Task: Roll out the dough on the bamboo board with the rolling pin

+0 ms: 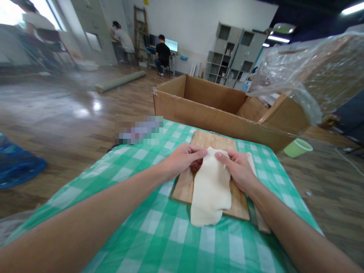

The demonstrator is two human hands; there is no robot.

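Observation:
A pale sheet of dough [209, 189] hangs stretched over a wooden cutting board [184, 185], its lower end past the board's near edge onto the green checked tablecloth [159, 227]. My left hand [182, 159] pinches the dough's top left edge. My right hand [239, 168] pinches the top right edge, fingers closed on it. Both hands lift the top of the sheet slightly off the board.
A large open cardboard box [204, 110] stands at the table's far end, with clear plastic wrap [307, 72] at the upper right. A green bowl [297, 147] sits on the wooden floor. Two people sit at desks far back. A blue sheet [17, 163] lies left.

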